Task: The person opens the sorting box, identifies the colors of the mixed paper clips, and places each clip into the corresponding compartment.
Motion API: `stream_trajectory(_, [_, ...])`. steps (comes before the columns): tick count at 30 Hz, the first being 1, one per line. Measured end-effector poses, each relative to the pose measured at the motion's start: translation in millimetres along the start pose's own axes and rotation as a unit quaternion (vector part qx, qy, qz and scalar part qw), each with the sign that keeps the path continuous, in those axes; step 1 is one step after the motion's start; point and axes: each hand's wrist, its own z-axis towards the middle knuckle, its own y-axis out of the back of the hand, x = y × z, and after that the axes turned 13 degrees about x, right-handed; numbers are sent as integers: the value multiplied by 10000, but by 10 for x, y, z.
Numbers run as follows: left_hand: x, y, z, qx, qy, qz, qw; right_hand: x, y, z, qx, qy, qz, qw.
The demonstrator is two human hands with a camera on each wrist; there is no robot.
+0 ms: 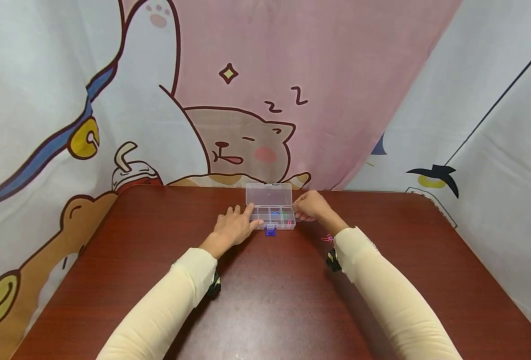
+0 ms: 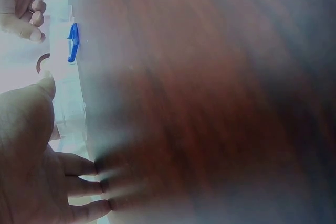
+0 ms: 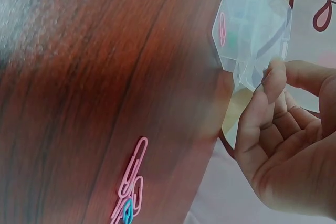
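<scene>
Head view: left hand point(image 1: 233, 226) spread at box point(image 1: 263, 218), right hand point(image 1: 313, 205) narrow, any hold unclear

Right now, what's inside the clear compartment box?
In the box: a pink paper clip, plus blue pieces and green pieces too small to identify. The left hand covers part of its left side, hiding anything there.

Soft glare whitens the tabletop point(image 1: 270, 305), and the left wrist view blurs.

The box point(image 1: 270, 206) looks clear plastic; the table point(image 1: 265, 290), glossy wood.
</scene>
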Motion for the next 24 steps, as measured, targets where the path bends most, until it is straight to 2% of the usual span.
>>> stream_trajectory(24, [-3,4,-1,-38,-46,-64,10000,-164,74,-99,-160,86,-142,9997])
